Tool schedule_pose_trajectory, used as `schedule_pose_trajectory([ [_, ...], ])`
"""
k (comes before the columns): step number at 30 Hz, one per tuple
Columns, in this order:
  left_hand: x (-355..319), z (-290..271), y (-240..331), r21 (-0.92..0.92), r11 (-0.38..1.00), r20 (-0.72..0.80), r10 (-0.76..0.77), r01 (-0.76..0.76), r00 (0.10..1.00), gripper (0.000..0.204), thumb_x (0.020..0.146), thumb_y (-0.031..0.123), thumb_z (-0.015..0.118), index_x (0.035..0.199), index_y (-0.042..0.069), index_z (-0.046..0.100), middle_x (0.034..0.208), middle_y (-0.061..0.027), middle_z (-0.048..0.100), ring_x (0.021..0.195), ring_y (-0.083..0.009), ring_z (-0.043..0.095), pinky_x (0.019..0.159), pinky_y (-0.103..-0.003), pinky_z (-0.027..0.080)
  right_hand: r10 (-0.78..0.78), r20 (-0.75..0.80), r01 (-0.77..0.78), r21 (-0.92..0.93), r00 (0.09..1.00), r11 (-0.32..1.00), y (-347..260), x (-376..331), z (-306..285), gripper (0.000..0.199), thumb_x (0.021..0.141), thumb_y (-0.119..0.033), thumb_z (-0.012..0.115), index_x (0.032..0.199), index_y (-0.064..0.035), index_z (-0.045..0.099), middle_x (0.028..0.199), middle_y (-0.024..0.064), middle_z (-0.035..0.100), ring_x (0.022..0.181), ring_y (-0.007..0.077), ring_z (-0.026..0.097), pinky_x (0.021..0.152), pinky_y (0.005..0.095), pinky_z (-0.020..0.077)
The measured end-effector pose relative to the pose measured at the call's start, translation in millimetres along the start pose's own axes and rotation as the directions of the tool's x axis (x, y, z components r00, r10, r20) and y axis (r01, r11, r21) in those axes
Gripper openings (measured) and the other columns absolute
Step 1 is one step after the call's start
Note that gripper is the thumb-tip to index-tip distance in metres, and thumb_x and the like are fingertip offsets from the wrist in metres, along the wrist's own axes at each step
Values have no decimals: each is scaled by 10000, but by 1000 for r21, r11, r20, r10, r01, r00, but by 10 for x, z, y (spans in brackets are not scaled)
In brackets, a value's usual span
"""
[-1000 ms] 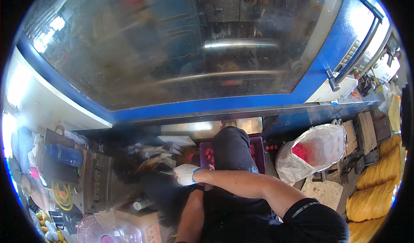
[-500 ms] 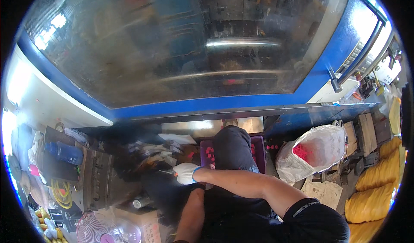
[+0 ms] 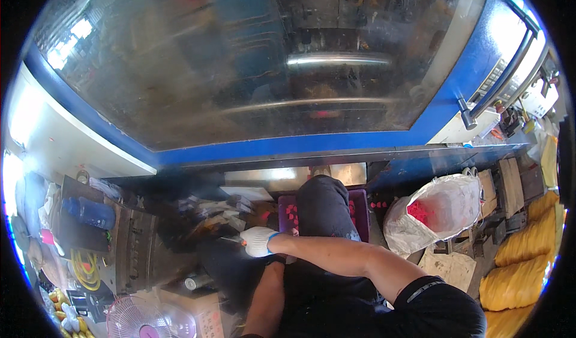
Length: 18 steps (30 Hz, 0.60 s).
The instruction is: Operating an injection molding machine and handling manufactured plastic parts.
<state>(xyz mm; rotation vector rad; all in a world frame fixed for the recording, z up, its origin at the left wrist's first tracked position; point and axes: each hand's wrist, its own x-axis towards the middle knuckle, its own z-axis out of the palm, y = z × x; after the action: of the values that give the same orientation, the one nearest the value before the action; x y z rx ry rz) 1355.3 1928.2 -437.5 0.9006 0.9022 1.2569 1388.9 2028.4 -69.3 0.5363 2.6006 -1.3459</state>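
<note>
Tool (image 3: 230,239), thin, sat left of the knee (image 3: 324,203), right hand's (image 3: 258,242) grip closed around it; left hand (image 3: 290,259) mostly hidden, grip undeterminable. Steady wrist, tip aimed clear, seemed best.

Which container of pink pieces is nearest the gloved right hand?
The purple crate, partly hidden by the leg; the white sack stands farther right of the gloved hand.

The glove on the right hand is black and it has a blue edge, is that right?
Not quite. The head view shows that the glove on the right hand is white, not black. It does have a blue edge.
</note>
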Motion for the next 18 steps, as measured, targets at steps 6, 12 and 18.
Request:
schedule_pose_trajectory([
  [6,-9,24,94,79,997,-7,-18,19,1000,221,923,275,650,928,56,678,834,-128,698,727,-309,660,680,-462,525,13,7,-14,22,1000,1000,12,2,4,269,789,-126,566,965,22,706,959,268,694,917,442,676,777,504,537],
  [12,-43,71,162,152,987,-24,-41,44,999,219,923,270,646,929,53,678,837,-134,698,731,-315,662,682,-466,526,28,34,-29,24,999,999,-85,-47,-92,277,793,-126,565,986,16,703,975,272,688,931,445,668,784,497,529],
  [18,14,123,272,225,972,-30,-57,63,998,217,922,265,642,930,51,678,841,-140,699,736,-321,663,685,-470,526,2,9,-2,31,1000,1000,-35,-43,-79,277,799,-134,570,989,20,699,977,280,682,934,456,660,784,498,526],
])
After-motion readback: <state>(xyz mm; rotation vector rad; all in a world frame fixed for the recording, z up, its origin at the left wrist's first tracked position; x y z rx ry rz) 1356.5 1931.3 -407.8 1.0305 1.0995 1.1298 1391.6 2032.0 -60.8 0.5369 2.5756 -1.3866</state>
